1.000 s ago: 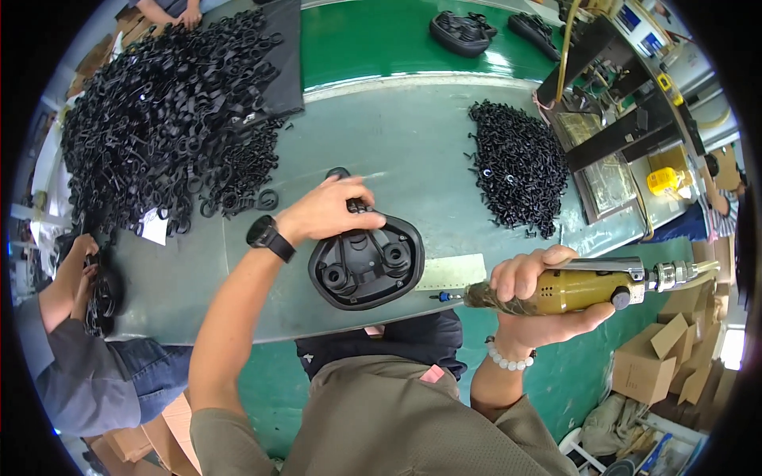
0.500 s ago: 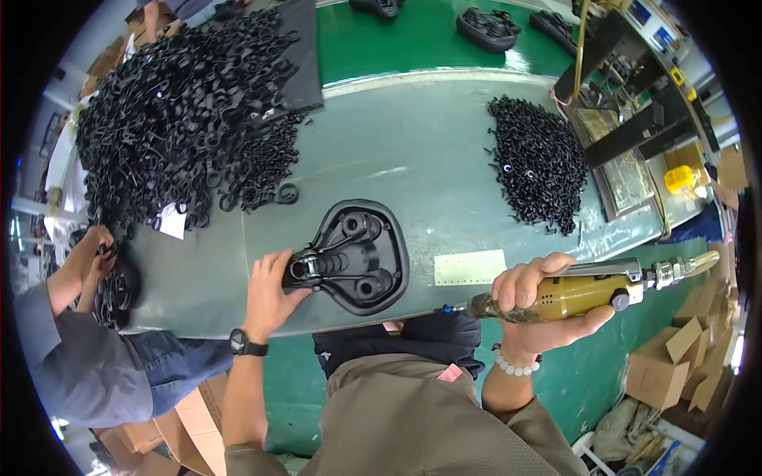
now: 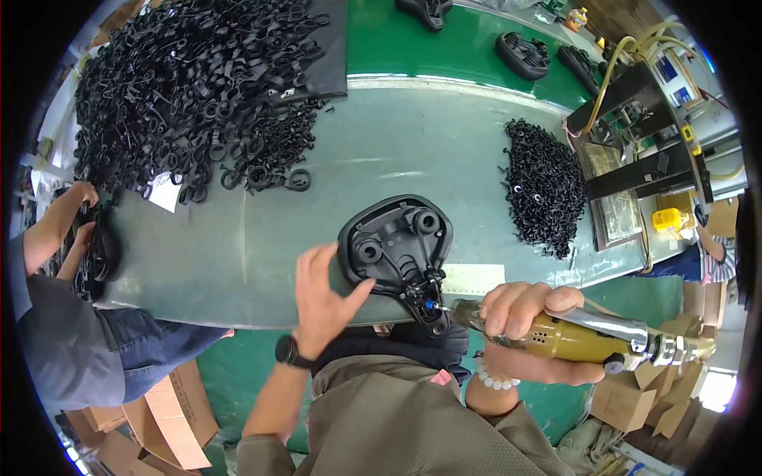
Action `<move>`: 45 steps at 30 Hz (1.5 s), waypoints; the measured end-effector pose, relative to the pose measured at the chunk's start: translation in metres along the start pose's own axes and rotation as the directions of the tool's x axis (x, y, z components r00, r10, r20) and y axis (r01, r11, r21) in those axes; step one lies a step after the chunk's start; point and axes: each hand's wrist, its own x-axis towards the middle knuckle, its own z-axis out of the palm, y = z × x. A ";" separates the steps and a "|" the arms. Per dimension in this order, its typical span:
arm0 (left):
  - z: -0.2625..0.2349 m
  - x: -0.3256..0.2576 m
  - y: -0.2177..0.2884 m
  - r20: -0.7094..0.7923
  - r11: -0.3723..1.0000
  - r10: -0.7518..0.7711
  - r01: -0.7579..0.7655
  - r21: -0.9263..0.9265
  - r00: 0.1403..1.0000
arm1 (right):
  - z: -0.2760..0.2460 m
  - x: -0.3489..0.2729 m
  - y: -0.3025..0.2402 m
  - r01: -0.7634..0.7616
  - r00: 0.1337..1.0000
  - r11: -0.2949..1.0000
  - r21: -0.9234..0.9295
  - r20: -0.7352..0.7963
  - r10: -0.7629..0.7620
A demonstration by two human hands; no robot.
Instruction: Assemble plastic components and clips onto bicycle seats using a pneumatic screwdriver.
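Black plastic saddle base (image 3: 399, 252), now pulled to the tabletop's (image 3: 317, 222) near edge, is braced by the open left hand (image 3: 324, 297) while the right hand (image 3: 528, 317), gripping the gold driver (image 3: 579, 337), has brought its tip onto the narrow end, so fastening looks underway.

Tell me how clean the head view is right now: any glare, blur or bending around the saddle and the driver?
Head view: the black plastic saddle base is sharp at centre; the left hand looks slightly soft; the right hand grips the gold metal power screwdriver, whose chrome end shows bright glare; the grey-green table edges bow toward the dark fisheye rim.
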 end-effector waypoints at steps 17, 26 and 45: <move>0.041 0.026 -0.017 -0.055 0.945 0.015 -0.032 -0.326 0.998 | 0.016 -0.004 0.108 0.036 0.965 0.960 -0.279 0.258 0.039; 0.043 0.022 -0.021 -0.078 0.928 0.018 -0.046 -0.369 0.997 | 0.015 -0.005 0.136 0.145 0.934 0.914 -0.380 0.357 0.000; -0.057 0.076 -0.138 0.110 0.786 0.359 -0.364 0.499 0.927 | 0.020 -0.015 0.023 -0.186 0.979 0.979 -0.082 0.072 0.192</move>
